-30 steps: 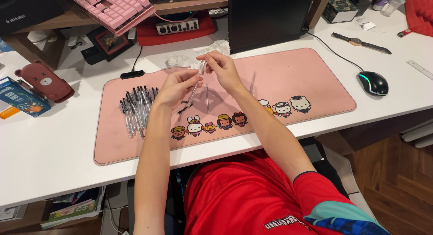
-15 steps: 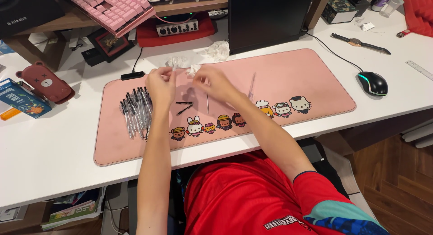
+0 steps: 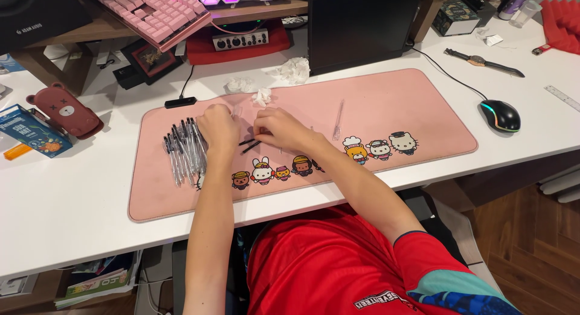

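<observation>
Pink cartoon-printed desk mat: row of assembled clear-barrelled pens lay at left beside left hand, its grip indeterminable; right hand pinched small dark pen parts at centre; one clear barrel remained unassembled right.

One view only, from the person's head, looking steeply down and forward over the white table. The pink mat sits mid-frame and serves as anchor: the seated person's red shirt fills the bottom edge below it, a dark monitor and a keyboard stand beyond its far side, a mouse lies right of it. The camera is near, at arm's reach of the mat. Wood floor shows lower right.
</observation>
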